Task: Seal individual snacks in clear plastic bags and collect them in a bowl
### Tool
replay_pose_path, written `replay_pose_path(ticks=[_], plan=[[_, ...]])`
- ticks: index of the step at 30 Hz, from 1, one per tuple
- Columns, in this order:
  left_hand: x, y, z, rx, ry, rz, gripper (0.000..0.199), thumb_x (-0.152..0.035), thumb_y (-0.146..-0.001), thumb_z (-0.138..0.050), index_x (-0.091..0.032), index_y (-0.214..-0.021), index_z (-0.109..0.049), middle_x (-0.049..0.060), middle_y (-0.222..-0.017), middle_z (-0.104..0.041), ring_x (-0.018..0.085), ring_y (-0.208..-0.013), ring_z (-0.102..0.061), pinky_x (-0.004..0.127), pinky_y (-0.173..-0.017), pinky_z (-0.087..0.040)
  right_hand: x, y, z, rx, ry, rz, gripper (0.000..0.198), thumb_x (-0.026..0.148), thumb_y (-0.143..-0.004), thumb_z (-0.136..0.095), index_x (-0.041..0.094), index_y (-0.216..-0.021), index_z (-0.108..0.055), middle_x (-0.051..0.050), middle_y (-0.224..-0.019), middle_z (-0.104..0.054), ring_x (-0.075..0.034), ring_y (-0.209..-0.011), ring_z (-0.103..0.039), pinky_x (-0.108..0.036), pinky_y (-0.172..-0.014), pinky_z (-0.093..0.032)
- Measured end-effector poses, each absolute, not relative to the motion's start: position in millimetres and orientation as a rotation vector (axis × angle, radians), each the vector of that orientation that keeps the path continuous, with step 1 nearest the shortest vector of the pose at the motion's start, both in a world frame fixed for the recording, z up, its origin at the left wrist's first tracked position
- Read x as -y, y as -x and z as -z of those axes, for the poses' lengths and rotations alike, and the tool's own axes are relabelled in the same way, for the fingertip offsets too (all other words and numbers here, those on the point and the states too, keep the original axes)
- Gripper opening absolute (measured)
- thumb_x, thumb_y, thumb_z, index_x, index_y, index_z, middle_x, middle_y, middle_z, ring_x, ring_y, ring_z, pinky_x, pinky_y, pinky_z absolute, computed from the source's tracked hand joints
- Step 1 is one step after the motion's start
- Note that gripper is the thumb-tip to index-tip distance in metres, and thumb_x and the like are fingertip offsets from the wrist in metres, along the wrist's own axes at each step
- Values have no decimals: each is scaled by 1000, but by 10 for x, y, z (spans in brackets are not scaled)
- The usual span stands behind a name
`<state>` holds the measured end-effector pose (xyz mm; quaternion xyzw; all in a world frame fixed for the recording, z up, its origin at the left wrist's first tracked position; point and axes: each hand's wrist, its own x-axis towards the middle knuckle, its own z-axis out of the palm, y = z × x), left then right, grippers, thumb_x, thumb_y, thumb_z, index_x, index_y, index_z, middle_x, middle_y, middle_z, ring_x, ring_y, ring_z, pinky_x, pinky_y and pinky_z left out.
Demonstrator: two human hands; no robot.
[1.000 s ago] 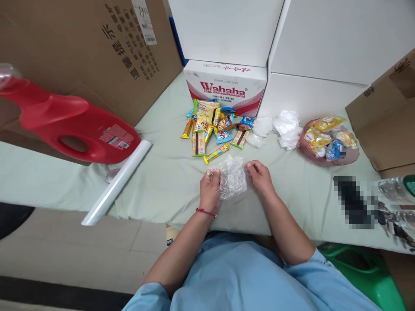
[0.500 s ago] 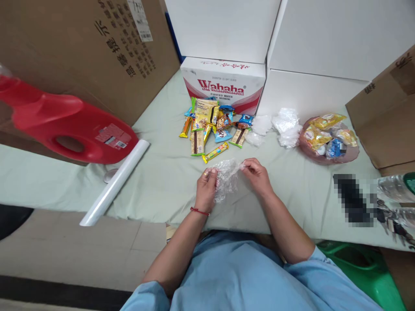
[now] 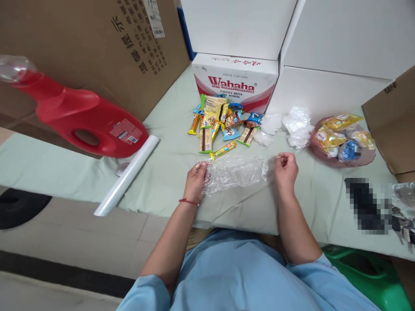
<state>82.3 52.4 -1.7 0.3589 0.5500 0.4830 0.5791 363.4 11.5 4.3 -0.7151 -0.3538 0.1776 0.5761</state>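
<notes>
A crumpled sheet of clear plastic film (image 3: 238, 172) stretches between my two hands, low over the cloth. My left hand (image 3: 196, 176) pinches its left end between thumb and fingers. My right hand (image 3: 287, 170) is closed in a pinch at the opposite end, where the film is so clear that its edge is hard to see. Just beyond the film lies a yellow snack bar (image 3: 223, 150). Behind it is a heap of wrapped snacks (image 3: 214, 117) in yellow, blue and green packaging.
A Wahaha water carton (image 3: 235, 84) stands behind the snacks. Crumpled clear plastic bundles (image 3: 296, 125) and a bowl (image 3: 369, 157) of wrapped snacks are at right. To the left are a red jug (image 3: 74, 116) and a white roll (image 3: 128, 175). A pixelated dark object (image 3: 366, 205) lies far right.
My hands have moved apart, the right one farther right and the left one slightly left. The bunched film is now spread out wide between them. The camera view has shifted a little.
</notes>
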Motion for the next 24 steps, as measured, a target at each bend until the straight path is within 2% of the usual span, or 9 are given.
replay_pose_path(ticks=[2, 4, 8, 12, 15, 17, 19, 21, 24], plan=[[-503, -846, 26, -1299, -851, -1143, 41, -58, -77, -73, -18, -84, -66, -7, -54, -46, 8, -46, -35, 22, -43, -23, -23, -3454, -134, 1021, 1613, -253, 16, 39, -93, -62, 24, -95, -64, -2, -85, -60, -17, -70, -51, -32, -70, -45], [-482, -880, 22, -1308, -857, -1140, 41, -58, -78, -72, -18, -86, -67, -7, -55, -46, 8, -47, -35, 22, -44, -23, 81, -3205, -230, 1338, 1470, -315, 16, 38, -98, -57, 25, -98, -67, -4, -88, -62, -20, -75, -53, -35, -74, -46], [-463, -972, -25, -1278, -832, -1109, 42, -58, -78, -72, -18, -89, -68, -8, -56, -46, 8, -47, -36, 21, -45, -26, 196, -2714, -292, 2010, 1169, -401, 22, 41, -94, -66, 26, -110, -71, -10, -105, -66, -26, -95, -56, -44, -89, -45], [-468, -1064, -104, -1233, -776, -1129, 44, -59, -76, -74, -17, -88, -67, -7, -58, -47, 7, -46, -37, 21, -44, -25, 154, -2482, -201, 2233, 1214, -287, 14, 30, -98, -61, 25, -102, -73, -10, -103, -66, -26, -95, -52, -42, -85, -43], [-450, -1077, -166, -1130, -747, -1126, 50, -62, -77, -74, -18, -99, -66, -6, -65, -52, 6, -46, -36, 21, -42, -25, 115, -2484, -178, 2156, 1227, -360, 19, 24, -100, -54, 24, -95, -72, -9, -96, -66, -24, -91, -52, -40, -84, -43], [-411, -1050, -188, -1045, -725, -1163, 58, -63, -78, -73, -22, -117, -60, -3, -82, -59, 7, -53, -45, 21, -44, -32, 117, -2515, -203, 2022, 1244, -496, 17, 26, -100, -54, 23, -96, -71, -8, -92, -66, -23, -88, -54, -39, -83, -45], [-341, -1012, -181, -1047, -703, -1240, 65, -64, -79, -73, -26, -128, -51, 1, -102, -61, 11, -70, -57, 21, -51, -42, 135, -2536, -240, 1785, 1351, -662, 15, 31, -99, -57, 24, -93, -69, -5, -86, -65, -21, -80, -57, -36, -77, -46], [-242, -989, -147, -1134, -726, -1317, 63, -63, -79, -73, -26, -124, -50, 5, -112, -59, 15, -87, -61, 22, -60, -49, 147, -2529, -275, 1459, 1476, -844, 17, 39, -96, -62, 25, -89, -68, -3, -79, -63, -19, -70, -56, -33, -67, -46], [-82, -1022, -88, -1182, -874, -1261, 53, -60, -77, -76, -22, -108, -55, 6, -107, -62, 18, -96, -61, 26, -70, -53, 122, -2466, -331, 1024, 1477, -1090, 24, 48, -85, -72, 25, -86, -67, 0, -74, -61, -17, -65, -52, -30, -58, -45]])
